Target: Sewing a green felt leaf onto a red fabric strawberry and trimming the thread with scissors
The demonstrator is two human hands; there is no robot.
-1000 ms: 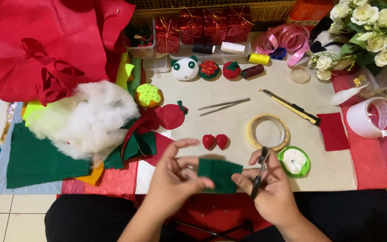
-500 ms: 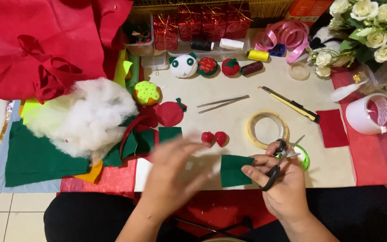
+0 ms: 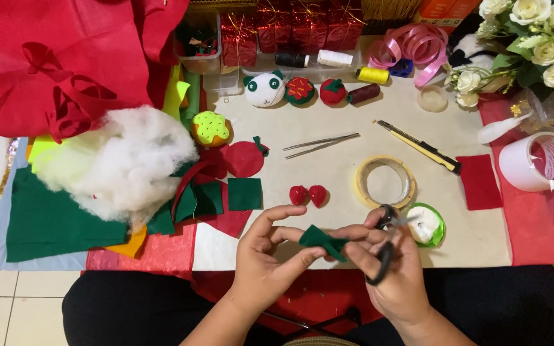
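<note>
My left hand (image 3: 265,259) pinches a small folded piece of dark green felt (image 3: 324,241) between thumb and fingers, just above the table's front edge. My right hand (image 3: 392,269) holds black-handled scissors (image 3: 386,247) and touches the same felt piece from the right. Two tiny red felt strawberries (image 3: 308,195) lie on the table just beyond my hands. A green square of felt (image 3: 245,193) lies to their left.
A roll of tape (image 3: 385,181), a green-rimmed dish (image 3: 427,225), tweezers (image 3: 320,145), a craft knife (image 3: 419,147), thread spools (image 3: 363,93), and small felt toys (image 3: 265,89) lie on the table. White stuffing (image 3: 120,163) and felt sheets (image 3: 46,221) lie left; flowers (image 3: 533,32) right.
The green felt was flat between my hands; now it is folded small and pinched by both hands. My right hand with the scissors shifted back toward the left hand.
</note>
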